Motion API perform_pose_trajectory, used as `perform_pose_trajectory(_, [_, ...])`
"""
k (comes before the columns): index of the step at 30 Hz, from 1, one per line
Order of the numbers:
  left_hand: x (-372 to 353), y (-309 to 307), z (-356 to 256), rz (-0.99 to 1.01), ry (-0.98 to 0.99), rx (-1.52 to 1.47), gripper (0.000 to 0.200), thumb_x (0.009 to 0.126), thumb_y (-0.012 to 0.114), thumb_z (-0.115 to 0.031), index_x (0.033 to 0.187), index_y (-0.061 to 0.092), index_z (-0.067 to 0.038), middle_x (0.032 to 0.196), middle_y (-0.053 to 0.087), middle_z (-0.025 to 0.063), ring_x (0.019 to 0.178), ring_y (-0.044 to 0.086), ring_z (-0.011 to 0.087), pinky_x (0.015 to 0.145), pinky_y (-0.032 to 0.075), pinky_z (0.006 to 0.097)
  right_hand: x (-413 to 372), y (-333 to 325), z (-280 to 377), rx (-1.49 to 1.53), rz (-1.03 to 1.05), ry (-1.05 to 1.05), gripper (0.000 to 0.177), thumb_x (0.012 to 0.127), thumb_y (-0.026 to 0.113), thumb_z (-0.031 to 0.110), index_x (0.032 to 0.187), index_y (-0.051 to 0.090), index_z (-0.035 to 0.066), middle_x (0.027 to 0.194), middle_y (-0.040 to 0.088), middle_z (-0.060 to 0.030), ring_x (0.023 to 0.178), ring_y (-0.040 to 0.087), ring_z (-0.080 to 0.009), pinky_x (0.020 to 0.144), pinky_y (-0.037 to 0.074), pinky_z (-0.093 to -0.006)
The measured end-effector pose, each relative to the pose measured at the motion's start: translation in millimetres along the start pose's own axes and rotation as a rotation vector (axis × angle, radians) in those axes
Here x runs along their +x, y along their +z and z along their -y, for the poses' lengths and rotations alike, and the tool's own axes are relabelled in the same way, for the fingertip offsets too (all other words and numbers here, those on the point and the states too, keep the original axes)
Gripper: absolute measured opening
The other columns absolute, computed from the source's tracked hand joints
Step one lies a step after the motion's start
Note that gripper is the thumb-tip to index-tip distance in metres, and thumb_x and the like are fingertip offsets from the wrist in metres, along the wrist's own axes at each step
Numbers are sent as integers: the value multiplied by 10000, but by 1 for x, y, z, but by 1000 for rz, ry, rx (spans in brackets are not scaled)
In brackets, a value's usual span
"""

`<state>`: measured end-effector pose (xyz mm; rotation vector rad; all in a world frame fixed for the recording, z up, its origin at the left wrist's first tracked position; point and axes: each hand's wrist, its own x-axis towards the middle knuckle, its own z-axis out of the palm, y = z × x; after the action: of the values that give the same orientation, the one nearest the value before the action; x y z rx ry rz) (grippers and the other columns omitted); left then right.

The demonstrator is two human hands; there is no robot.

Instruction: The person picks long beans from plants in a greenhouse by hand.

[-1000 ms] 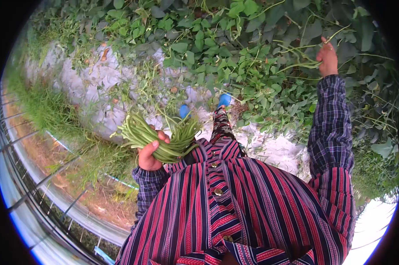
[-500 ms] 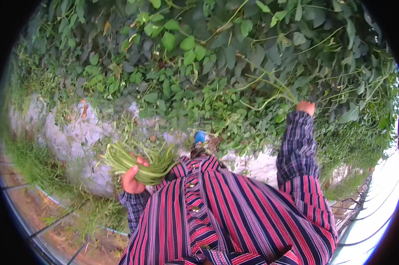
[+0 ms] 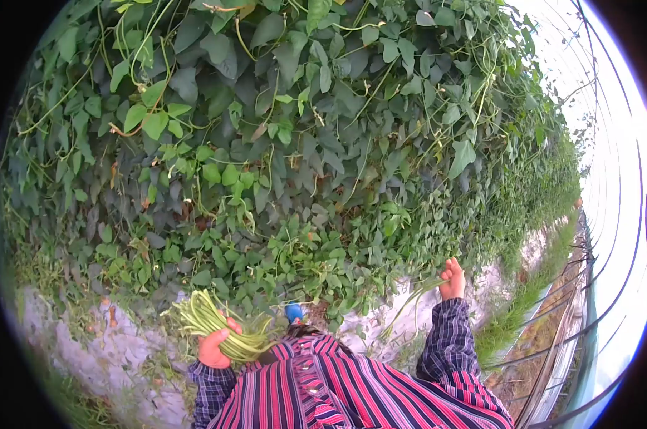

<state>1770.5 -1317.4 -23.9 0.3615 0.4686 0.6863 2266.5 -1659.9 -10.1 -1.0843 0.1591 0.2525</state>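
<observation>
The left hand (image 3: 214, 348) is gripping a bean bundle (image 3: 210, 322), fingers closing around its middle, low at the left just above the striped shirt (image 3: 352, 397). The right hand (image 3: 453, 279) is closing on a few long pods (image 3: 413, 299), which are trailing down and left beside the vines (image 3: 287, 157). A blue shoe (image 3: 293, 312) is showing between the two hands.
</observation>
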Motion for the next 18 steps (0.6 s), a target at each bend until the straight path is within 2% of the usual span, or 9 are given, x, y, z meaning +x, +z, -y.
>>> perform_pose_trajectory(2, [11,-4,4,42,1,23,403,690,538,36,1074,446,-44,873,551,137,807,560,274,726,490,387,-16,14,21,-21,50,-16,229,926,419,155,1128,459,55,783,531,-13,525,408,-66,485,385,-205])
perform_pose_trajectory(5, [13,-5,7,38,-83,20,405,724,526,6,1112,434,-69,884,543,110,837,533,248,775,470,375,-44,68,41,-182,75,-63,239,946,381,203,1144,463,96,709,506,11,539,413,-82,545,414,-270])
perform_pose_trajectory(6, [15,-9,10,60,-41,64,396,741,517,-1,1118,424,-74,893,533,106,848,530,245,780,467,376,-41,80,38,-231,94,-56,227,951,369,237,1114,474,119,697,495,25,512,406,-64,536,432,-264])
perform_pose_trajectory(8, [12,-4,14,52,20,62,399,751,525,-17,1130,420,-83,914,522,100,866,524,241,776,465,376,-4,79,20,-278,184,8,235,951,370,248,1119,470,118,679,477,23,486,357,-61,490,391,-239])
perform_pose_trajectory(11, [11,-2,25,-45,78,28,398,754,533,-28,1132,424,-88,928,516,96,865,517,234,777,460,369,44,106,-22,-293,201,142,244,947,375,224,1142,460,104,660,453,20,475,304,-56,418,260,-197])
perform_pose_trajectory(14, [21,14,37,-112,186,14,401,754,541,-40,1134,423,-89,935,512,89,851,512,227,784,455,367,94,126,-72,-269,219,291,233,908,463,174,1118,488,76,695,495,17,481,302,-49,426,264,-194])
perform_pose_trajectory(16, [34,42,46,-147,194,70,410,748,553,-45,1133,420,-92,927,511,84,845,506,223,792,449,366,121,138,-92,-216,273,390,209,880,492,111,1084,508,69,725,517,13,496,320,-45,437,272,-193])
perform_pose_trajectory(18, [48,61,58,-170,206,175,422,740,565,-47,1133,418,-87,920,510,86,849,506,224,792,446,366,149,149,-103,-194,326,437,190,879,511,117,1052,511,40,727,520,-20,499,342,-64,442,302,-207])
